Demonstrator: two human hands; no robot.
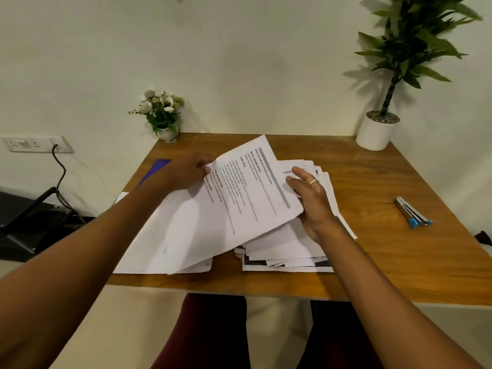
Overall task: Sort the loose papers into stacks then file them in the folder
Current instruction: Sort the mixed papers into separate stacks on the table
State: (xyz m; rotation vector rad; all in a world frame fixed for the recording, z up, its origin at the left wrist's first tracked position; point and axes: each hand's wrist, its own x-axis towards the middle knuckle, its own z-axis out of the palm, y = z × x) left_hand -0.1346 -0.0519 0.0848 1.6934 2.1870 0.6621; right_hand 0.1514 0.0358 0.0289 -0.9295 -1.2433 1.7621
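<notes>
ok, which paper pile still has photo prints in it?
The messy pile under the right hand; dark photo edges show at its bottom. The left pile looks plain white.

Only 1 view is given, from a wide-angle camera on the person's head. It looks forward and steeply down over a wooden table [372,262], whose near edge crosses the lower third of the frame, with the person's lap showing below it. The far edge meets a pale wall [239,62], which fills the upper third, so the camera faces that wall squarely. Both forearms enter from the bottom corners and converge toward the middle, large in the frame, so the camera sits close above them. The wide lens bends the table's edges and pulls in a plant [404,49] at the top right and a socket [34,144] at the left.
</notes>
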